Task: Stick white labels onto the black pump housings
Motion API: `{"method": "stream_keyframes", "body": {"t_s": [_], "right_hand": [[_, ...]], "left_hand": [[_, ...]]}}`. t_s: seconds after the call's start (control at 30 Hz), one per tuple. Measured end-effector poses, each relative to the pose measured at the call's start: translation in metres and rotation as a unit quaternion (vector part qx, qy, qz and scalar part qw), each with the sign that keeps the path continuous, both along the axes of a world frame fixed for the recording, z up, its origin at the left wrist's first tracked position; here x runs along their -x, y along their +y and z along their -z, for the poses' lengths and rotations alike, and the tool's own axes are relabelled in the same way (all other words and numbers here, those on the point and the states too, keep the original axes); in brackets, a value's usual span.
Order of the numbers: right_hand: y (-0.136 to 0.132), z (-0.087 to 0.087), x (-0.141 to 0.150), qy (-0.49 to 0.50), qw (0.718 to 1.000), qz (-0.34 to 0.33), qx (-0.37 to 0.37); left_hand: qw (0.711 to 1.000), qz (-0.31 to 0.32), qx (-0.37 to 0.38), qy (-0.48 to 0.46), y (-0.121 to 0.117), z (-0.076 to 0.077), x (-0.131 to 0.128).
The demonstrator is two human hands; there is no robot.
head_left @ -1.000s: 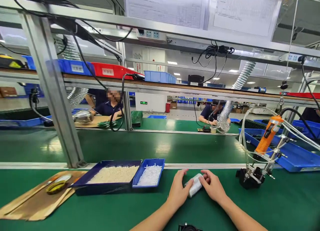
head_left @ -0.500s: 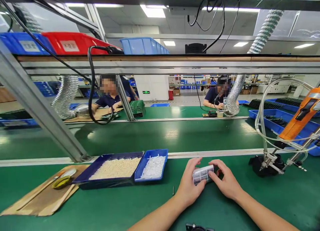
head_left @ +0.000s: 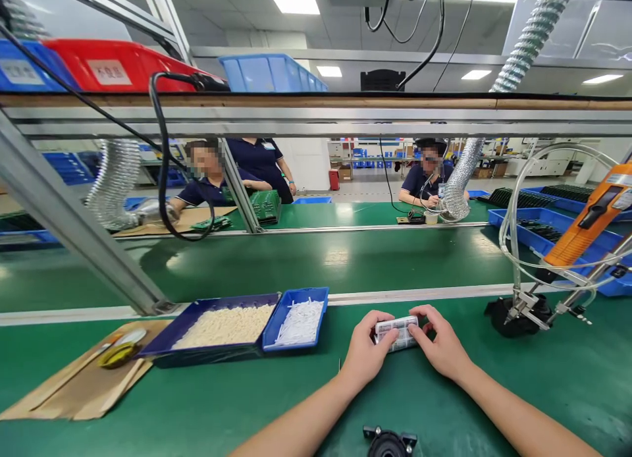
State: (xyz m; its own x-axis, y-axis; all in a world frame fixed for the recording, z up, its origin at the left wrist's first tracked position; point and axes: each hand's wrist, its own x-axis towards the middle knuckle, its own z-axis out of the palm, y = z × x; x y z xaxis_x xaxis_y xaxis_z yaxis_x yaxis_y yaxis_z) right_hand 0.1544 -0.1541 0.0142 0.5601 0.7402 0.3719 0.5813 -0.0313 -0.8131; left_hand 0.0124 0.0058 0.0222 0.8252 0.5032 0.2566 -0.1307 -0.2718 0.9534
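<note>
A small white rectangular block with printed markings is held just above the green bench between both hands. My left hand grips its left end with curled fingers. My right hand pinches its right end, fingers bent over the top. To the left stand two joined blue trays: the dark one holds cream-coloured small parts, the lighter one holds white thin parts.
An orange electric screwdriver hangs on a stand with clear tubing at the right. A black round fixture sits at the near edge. Cardboard with a yellow-green item lies at the left. Other people work across the conveyor.
Both hands lifted the white block off the bench and turned it lengthwise between them. The camera view tilted and moved closer to the bench.
</note>
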Motion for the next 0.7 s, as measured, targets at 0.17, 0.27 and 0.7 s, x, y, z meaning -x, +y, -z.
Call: {"method": "stream_keyframes", "body": {"t_s": [0.17, 0.27, 0.7], "right_hand": [[-0.0002, -0.0029, 0.0021, 0.006, 1.0, 0.002, 0.001], [-0.0002, -0.0053, 0.0036, 0.006, 1.0, 0.002, -0.004], [0.0006, -0.0085, 0.0092, 0.042, 0.999, -0.002, -0.012]], "left_hand": [[1.0, 0.013, 0.025, 0.005, 0.0011, -0.0007, -0.0006], [0.999, 0.014, 0.031, 0.003, 0.0018, 0.0003, -0.0012], [0.999, -0.006, 0.031, 0.008, 0.0038, 0.002, -0.0015]]}}
